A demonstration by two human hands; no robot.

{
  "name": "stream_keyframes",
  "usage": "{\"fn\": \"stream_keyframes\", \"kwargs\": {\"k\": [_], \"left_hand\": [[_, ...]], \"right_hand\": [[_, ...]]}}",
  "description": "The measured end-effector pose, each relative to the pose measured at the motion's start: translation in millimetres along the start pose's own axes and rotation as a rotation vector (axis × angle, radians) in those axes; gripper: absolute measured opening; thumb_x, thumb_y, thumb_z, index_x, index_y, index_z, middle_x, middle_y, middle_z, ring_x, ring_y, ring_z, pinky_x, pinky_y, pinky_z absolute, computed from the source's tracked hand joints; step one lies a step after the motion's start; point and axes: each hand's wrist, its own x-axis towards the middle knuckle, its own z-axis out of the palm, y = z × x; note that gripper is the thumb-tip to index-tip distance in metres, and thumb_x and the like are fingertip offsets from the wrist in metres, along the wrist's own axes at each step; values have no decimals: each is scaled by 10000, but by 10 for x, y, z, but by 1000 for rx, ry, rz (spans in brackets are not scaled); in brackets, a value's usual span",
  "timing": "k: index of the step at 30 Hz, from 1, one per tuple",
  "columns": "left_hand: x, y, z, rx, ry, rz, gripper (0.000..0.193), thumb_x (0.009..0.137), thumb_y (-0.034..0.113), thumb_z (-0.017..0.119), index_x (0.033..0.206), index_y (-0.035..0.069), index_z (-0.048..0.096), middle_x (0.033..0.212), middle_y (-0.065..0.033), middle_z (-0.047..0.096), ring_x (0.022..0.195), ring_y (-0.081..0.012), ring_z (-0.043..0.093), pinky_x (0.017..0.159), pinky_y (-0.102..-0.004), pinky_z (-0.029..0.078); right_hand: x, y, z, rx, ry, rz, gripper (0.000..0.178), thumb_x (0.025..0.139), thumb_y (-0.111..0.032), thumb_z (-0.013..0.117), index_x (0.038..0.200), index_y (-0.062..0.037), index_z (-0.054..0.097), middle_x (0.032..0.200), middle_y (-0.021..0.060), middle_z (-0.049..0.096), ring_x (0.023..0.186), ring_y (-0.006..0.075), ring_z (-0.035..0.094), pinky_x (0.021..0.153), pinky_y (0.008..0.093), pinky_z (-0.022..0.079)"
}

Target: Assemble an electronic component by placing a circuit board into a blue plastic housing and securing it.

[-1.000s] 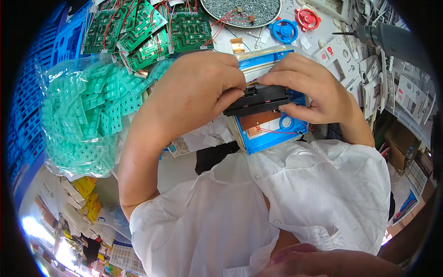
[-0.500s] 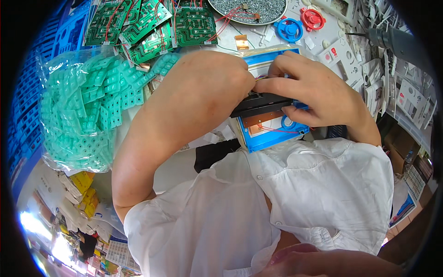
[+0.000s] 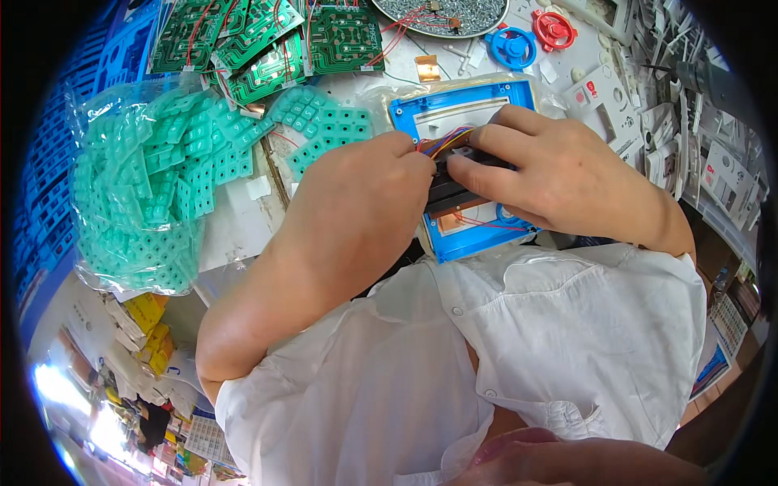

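Observation:
Both hands are at a blue plastic housing (image 3: 466,250), which lies open on the table in front of my chest. Across its middle sits a long black module (image 3: 450,195), with a bundle of coloured wires (image 3: 450,142) along its far side. My left hand (image 3: 369,190) is closed at the module's left end, its fingertips mostly hidden behind the knuckles. My right hand (image 3: 551,166) grips the module from the right, thumb and fingers bent over it. Thin red wires and a copper-coloured plate (image 3: 454,223) show in the near part of the housing.
Green rubber keypads (image 3: 174,178) fill a clear bag at left, with more loose beside it. Green circuit boards (image 3: 263,49) lie behind. A round tray of screws (image 3: 454,16), blue (image 3: 511,49) and red (image 3: 554,31) rings, a power screwdriver (image 3: 709,81) and white panels (image 3: 604,101) stand farther right.
My left hand has come down toward me, uncovering the housing's far end, the coloured wires and loose keypads. My right hand has shifted slightly right and nearer, its fingers still on the module.

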Motion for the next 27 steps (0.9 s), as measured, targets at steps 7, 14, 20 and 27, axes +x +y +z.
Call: {"fn": "stream_keyframes", "kwargs": {"k": [7,14,20,27], "left_hand": [[-1,1,51,-126,49,-110,89,895,59,691,945,-9,721,824,-143,680,702,-312,652,617,-383,497],[90,-78,36,-242,-30,-265,124,894,87,713,956,-20,727,767,-101,700,572,-162,594,546,-306,460],[186,-134,-29,-341,-118,-260,140,898,90,698,933,-46,714,719,-40,671,586,-73,539,535,-263,425],[294,-153,-73,-350,-210,-286,134,905,88,698,891,-45,695,692,-18,628,607,-61,503,550,-261,406]], "right_hand": [[7,-101,-36,-156,12,-19,303,848,-215,688,1098,-58,625,929,41,601,841,196,642,610,289,564],[29,-177,-49,-223,-22,-37,292,873,-240,691,1011,7,618,864,81,597,769,197,656,571,290,555],[42,-180,-52,-210,-5,-52,315,887,-248,689,1022,25,611,859,92,599,758,192,658,574,288,550],[21,-181,-34,-239,-5,-46,350,900,-280,690,1053,25,615,872,89,603,767,195,657,590,282,550]]}}
